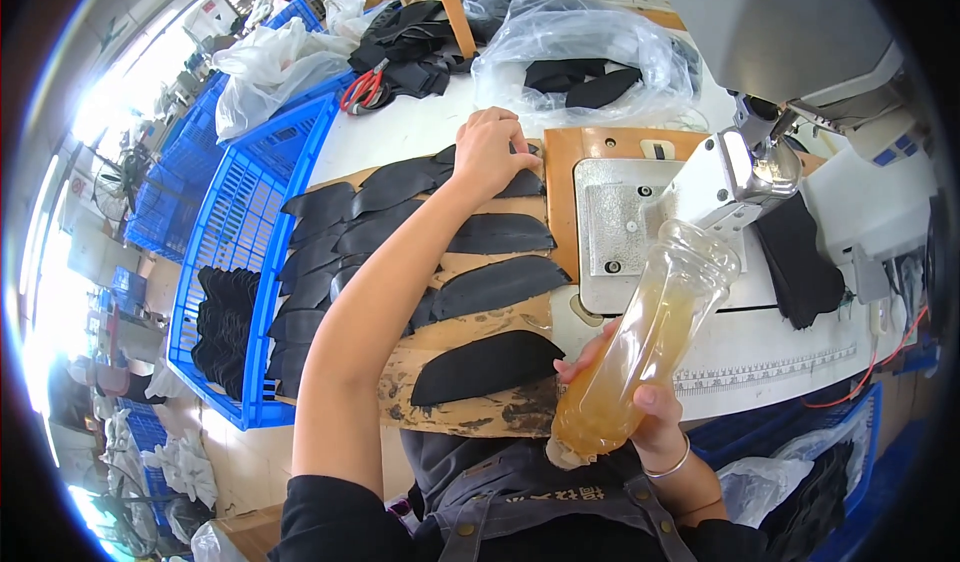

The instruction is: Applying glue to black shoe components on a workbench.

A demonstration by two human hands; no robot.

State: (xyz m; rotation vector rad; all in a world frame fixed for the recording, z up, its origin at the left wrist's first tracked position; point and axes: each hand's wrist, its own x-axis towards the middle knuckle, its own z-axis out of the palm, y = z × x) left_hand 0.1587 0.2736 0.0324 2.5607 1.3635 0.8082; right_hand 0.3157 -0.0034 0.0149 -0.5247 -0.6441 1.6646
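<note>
My right hand (650,412) is wrapped round a clear plastic bottle (640,347) partly filled with a cloudy yellowish liquid that looks like glue. The bottle is tilted, its narrow, crusted end low and toward me. My left hand (490,152) reaches to the far right corner of a stained brown board (480,414). Its fingers are bent and closed at the edge of a black curved piece (524,184); the fingertips are partly hidden. Overlapping rows of similar black pieces (385,230) cover the board. One matte black piece (487,366) lies alone near its front edge.
A sewing machine (735,177) stands at the right, with a stack of black pieces (800,262) beside it. Left of the board is a blue crate (262,312) holding black parts (228,327). Red-handled scissors (364,90) and a clear plastic bag (590,47) lie farther back.
</note>
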